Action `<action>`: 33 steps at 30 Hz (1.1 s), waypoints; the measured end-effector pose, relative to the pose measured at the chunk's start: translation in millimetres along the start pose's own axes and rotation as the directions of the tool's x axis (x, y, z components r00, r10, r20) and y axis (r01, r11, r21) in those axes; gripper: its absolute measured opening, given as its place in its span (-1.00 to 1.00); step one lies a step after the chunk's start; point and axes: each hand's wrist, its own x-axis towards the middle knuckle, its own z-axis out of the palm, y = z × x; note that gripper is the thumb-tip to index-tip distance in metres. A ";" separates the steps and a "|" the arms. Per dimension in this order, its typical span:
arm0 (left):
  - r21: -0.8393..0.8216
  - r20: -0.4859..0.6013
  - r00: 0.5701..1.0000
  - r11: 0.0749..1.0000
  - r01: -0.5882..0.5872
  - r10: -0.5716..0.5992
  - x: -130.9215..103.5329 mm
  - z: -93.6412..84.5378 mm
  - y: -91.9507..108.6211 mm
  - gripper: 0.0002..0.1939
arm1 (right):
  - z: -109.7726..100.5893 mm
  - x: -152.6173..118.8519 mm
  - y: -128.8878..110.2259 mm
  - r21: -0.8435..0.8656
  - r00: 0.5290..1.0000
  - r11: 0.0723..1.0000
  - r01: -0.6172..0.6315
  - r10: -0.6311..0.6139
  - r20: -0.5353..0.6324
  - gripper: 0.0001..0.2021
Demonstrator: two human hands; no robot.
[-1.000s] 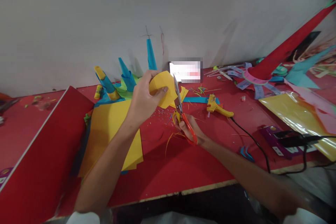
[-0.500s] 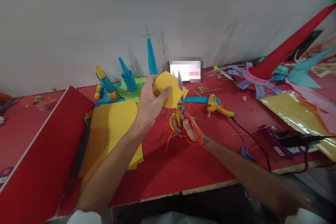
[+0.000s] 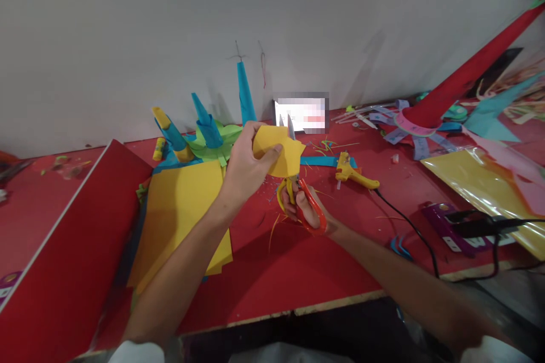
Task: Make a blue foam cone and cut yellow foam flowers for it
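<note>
My left hand [image 3: 251, 161] pinches a small piece of yellow paper [image 3: 286, 160] between thumb and fingers, held up above the red table. My right hand [image 3: 307, 207] grips scissors [image 3: 314, 216] with one red and one yellow handle loop. The scissor blades point away from me; their tips show beyond the top edge of the paper, and the paper hides the rest of them. A stack of yellow sheets [image 3: 183, 204] lies under and beside my left forearm.
Behind my hands stand blue paper cones [image 3: 246, 93] and a lit screen [image 3: 301, 114]. On the right lie a yellow glue gun [image 3: 353, 173] with a black cord, a purple power strip [image 3: 455, 232] and a red cone [image 3: 464, 76]. A red board [image 3: 72, 255] leans at left.
The yellow paper has turned and shifted slightly right and down, now covering much of the blades. The scissors have opened a little, with both tips showing apart.
</note>
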 end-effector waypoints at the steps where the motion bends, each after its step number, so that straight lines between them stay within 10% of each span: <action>1: 0.016 0.008 1.000 1.000 -0.012 0.012 0.2 -0.4 -0.2 -0.76 | 0.1 -0.1 0.0 0.000 1.000 1.000 -0.003 0.003 0.001 -0.36; 23: 0.107 0.018 0.998 0.993 -0.054 0.052 -1.6 1.0 -3.4 -0.76 | 1.7 0.7 -4.6 -0.025 0.997 1.000 -0.012 0.010 -0.076 -0.34; 33: -0.097 -0.075 0.997 0.995 0.006 -0.013 1.7 -1.6 -13.8 -0.60 | 0.1 3.5 -4.6 -0.064 0.999 0.998 -0.029 0.026 -0.045 -0.28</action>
